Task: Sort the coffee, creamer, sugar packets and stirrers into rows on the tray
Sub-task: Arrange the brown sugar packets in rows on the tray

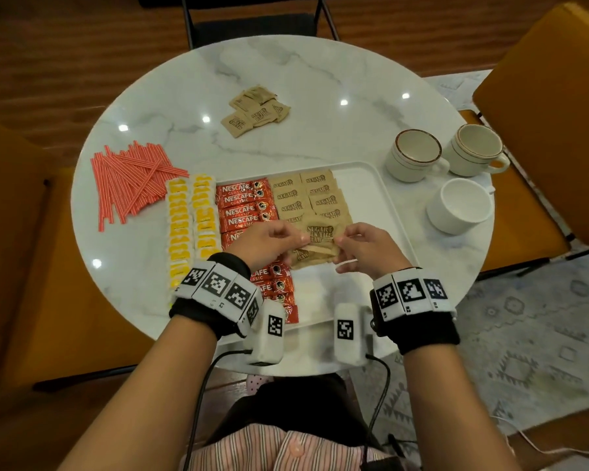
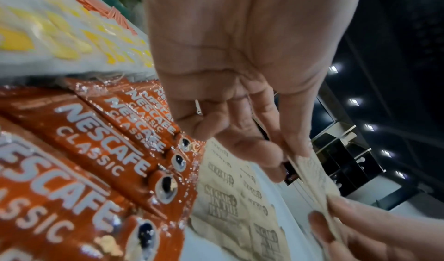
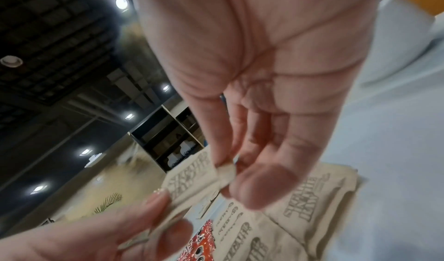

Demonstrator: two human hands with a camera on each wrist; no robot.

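Observation:
Above the white tray (image 1: 371,198) my two hands hold a small stack of brown sugar packets (image 1: 318,237) between them. My left hand (image 1: 295,237) pinches its left end (image 2: 312,172). The right hand (image 1: 340,240) pinches the right corner of the top packet (image 3: 224,172). Under them, sugar packets (image 1: 306,195) lie in two columns on the tray. Red Nescafe coffee sticks (image 1: 244,209) form a column to their left, partly hidden by my left wrist. Yellow creamer packets (image 1: 191,226) make two columns further left. Red-striped stirrers (image 1: 133,178) lie piled on the table.
A loose heap of sugar packets (image 1: 255,112) sits on the round marble table beyond the tray. Two rimmed cups (image 1: 415,154) (image 1: 473,149) and a plain white cup (image 1: 459,205) stand right of the tray. The tray's right strip is bare. Orange chairs flank the table.

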